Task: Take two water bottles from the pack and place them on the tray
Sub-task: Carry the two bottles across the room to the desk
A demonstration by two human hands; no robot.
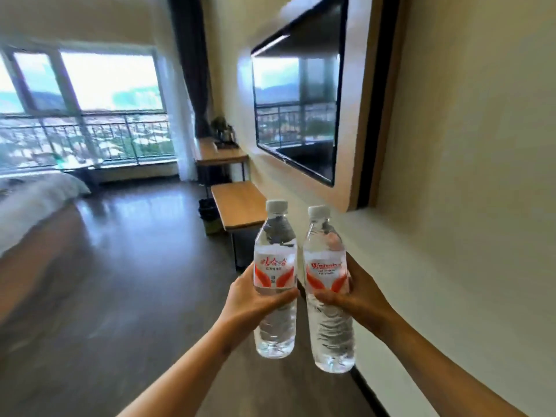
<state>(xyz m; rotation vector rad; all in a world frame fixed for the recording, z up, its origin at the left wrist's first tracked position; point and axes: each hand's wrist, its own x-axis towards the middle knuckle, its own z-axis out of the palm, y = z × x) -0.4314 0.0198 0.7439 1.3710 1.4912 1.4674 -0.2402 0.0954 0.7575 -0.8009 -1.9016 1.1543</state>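
two upright bottles side by side, left bottle (274, 278) in left hand (255, 299), right bottle (328, 290) in right hand (358, 296).

- A wall-mounted television (296, 115) hangs on the right-hand wall, its dark screen mirroring the window and railing.
- A pale framed panel (359, 130) surrounds the television.
- A low wooden bench (239, 206) stands against the wall beneath the television.
- A wooden desk (218, 153) stands beyond the bench, in the corner by the window, with blurred dark items (222, 132) on top.
- A small dark bin (208, 210) sits on the floor just beside the bench.
- A large window (84, 106) fills the far wall; a balcony railing (90, 130) shows outside it.
- A dark curtain (192, 64) hangs at the window's right edge.
- A bed with white bedding (33, 200) lies at the left.
- Dark wood flooring (120, 281) runs between bed and wall.
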